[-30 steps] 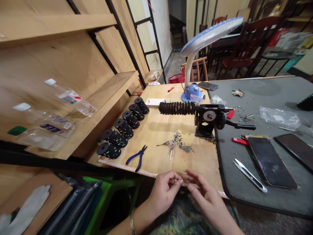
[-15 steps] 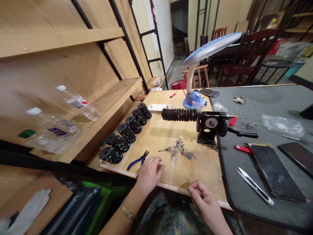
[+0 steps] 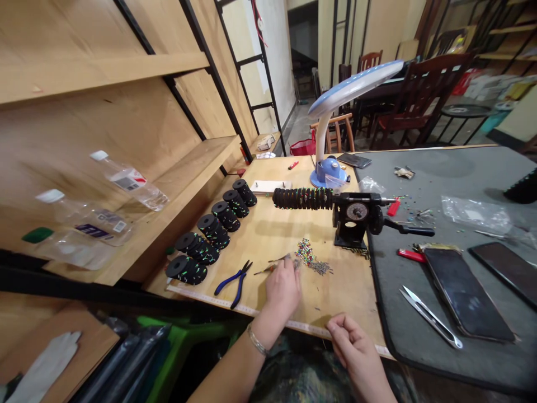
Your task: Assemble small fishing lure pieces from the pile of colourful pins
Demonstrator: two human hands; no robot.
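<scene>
My left hand reaches over the wooden tabletop, its fingertips closed down on a small cluster of thin pieces; what they pinch is hidden. Just right of those fingertips lie a heap of colourful beads and a heap of small grey metal pieces. At the table's front edge my right hand is closed in a pinch, with thumb against forefinger; whatever is between them is too small to make out. Blue-handled pliers lie open, left of my left hand.
A row of black spools stands at left. Behind the beads is a black hand-crank winder carrying a black wound roll. A blue-white lamp stands behind. Thread snips and phones lie on the grey mat.
My left hand has moved right and forward, from beside the pliers to the thin pieces near the beads. My right hand stays pinched at the front edge. The view has shifted slightly.
</scene>
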